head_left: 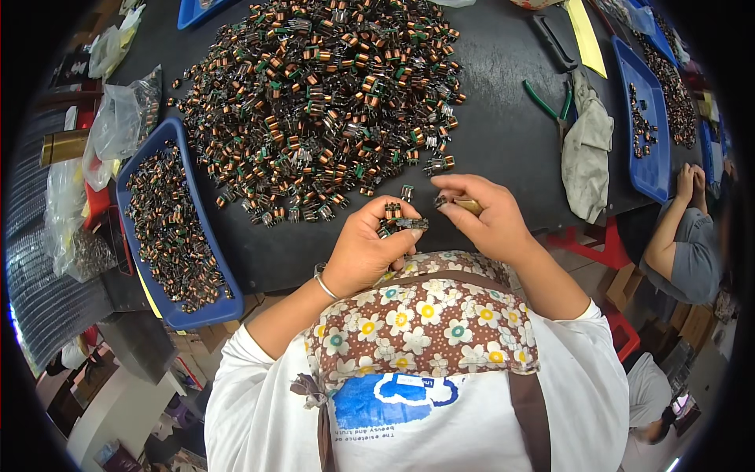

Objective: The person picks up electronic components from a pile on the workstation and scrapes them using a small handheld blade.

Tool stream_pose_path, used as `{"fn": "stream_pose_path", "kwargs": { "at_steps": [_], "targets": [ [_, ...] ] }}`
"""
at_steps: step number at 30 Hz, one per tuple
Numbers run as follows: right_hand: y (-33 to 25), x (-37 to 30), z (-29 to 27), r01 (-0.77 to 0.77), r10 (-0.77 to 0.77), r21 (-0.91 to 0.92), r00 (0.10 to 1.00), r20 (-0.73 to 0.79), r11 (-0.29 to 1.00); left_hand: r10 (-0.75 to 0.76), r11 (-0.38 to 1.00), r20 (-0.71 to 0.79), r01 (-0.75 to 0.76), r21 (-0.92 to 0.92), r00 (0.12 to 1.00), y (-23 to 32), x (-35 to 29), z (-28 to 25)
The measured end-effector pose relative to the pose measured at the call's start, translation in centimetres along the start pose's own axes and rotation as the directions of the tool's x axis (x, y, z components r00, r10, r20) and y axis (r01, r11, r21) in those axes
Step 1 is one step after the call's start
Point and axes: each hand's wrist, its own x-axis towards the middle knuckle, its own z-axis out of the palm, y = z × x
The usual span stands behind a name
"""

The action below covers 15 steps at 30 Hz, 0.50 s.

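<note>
Left hand [363,245], curled, grips several copper-wound coils [393,211] between thumb and fingers; right hand [494,216] pinches a small dark component [441,201] at its thumb tip (near those coils); a coil heap [322,110] lies beyond.

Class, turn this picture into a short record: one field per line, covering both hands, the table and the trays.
Left hand: holds several copper-wound coil parts
Right hand: pinches a small dark part; a tan object also shows in its grip
Table: dark, with a large heap of coil parts
Left tray: blue, filled with similar parts
Right tray: blue, a few scattered parts
Tool: green-handled pliers, beside a pale cloth
</note>
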Motion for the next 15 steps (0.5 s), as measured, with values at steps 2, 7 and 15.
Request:
{"fn": "stream_pose_path", "kwargs": {
  "at_steps": [2,7,15],
  "targets": [
    [-0.4,-0.2,-0.3,-0.094,0.088,0.114,0.994,0.058,0.989,0.012,1.000,0.034,-0.013,0.006,0.999,0.0,0.0,-0.1],
    [-1.2,-0.3,-0.5,-0.306,0.264,0.287,0.948,0.176,0.908,0.023,1.000,0.079,-0.023,-0.004,0.997,-0.1,0.1,-0.2],
    [-1.3,-0.2,-0.7,-0.343,0.287,0.356,0.936,0.202,0.869,0.004,0.966,0.224,0.055,-0.254,0.974,0.5,-0.3,-0.4]
  ]
}}
